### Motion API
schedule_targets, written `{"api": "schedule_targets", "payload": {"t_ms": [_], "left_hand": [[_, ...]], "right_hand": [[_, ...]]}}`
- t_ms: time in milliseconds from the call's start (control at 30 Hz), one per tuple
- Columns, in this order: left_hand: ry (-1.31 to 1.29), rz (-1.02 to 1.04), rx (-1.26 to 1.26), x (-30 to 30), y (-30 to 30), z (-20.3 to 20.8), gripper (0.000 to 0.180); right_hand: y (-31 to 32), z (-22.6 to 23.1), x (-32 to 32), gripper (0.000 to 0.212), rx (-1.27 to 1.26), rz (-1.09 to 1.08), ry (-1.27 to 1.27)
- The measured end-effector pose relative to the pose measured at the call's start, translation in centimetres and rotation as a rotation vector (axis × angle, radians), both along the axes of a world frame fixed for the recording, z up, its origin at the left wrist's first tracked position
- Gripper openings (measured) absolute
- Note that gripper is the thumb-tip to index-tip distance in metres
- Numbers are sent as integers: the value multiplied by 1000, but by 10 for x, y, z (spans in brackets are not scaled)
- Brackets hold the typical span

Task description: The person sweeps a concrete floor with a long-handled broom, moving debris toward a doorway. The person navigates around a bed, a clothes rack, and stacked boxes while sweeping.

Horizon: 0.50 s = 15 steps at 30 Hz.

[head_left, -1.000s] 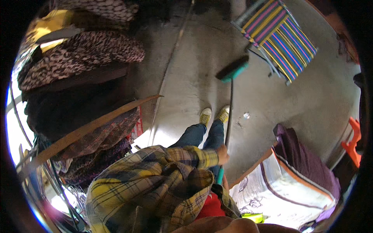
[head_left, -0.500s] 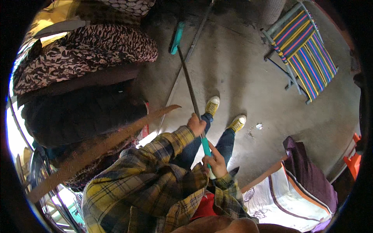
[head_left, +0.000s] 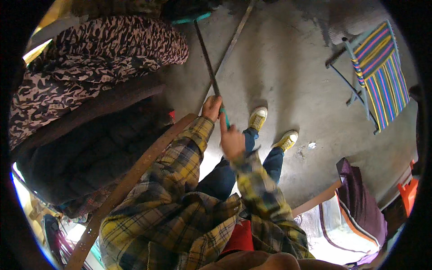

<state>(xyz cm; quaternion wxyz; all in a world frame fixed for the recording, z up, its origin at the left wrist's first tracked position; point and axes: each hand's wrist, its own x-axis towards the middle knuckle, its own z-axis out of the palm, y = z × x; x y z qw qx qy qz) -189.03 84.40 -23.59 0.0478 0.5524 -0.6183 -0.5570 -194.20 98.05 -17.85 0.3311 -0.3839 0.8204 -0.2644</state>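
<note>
A long broom [head_left: 206, 54] with a dark handle slants away from me to its narrow teal head [head_left: 191, 19] at the far left. Dark surroundings hide the form of its underside. Wrapped round the dark shaft just ahead of the teal grip, my left hand [head_left: 211, 108] is closed. My right hand [head_left: 233, 143] is closed on the teal grip [head_left: 226, 119] nearer my body, its index finger stretched along it. Both plaid-sleeved forearms reach forward above my legs.
A wooden rail [head_left: 135, 175] borders dark bedding [head_left: 90, 139] and a patterned blanket [head_left: 130, 42] on the left. A thin pole [head_left: 234, 38] runs along the concrete floor. At right stand a striped folding stool [head_left: 380, 76] and cloth-covered furniture [head_left: 342, 225]. White scrap [head_left: 312, 145] lies near my shoe [head_left: 287, 140].
Both hands have pushed forward and slightly left with the broom. Its head has moved farther away and turned from lengthwise to crosswise. The view has shifted a little.
</note>
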Motion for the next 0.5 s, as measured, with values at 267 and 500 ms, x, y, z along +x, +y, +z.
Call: {"api": "schedule_targets", "payload": {"t_ms": [267,500], "left_hand": [[-316,-96,277,133,149,-1,20],[-248,-286,158,136,188,27,24]], "right_hand": [[27,-73,13,84,209,224,-316],[184,30,-41,77,169,193,-484]]}}
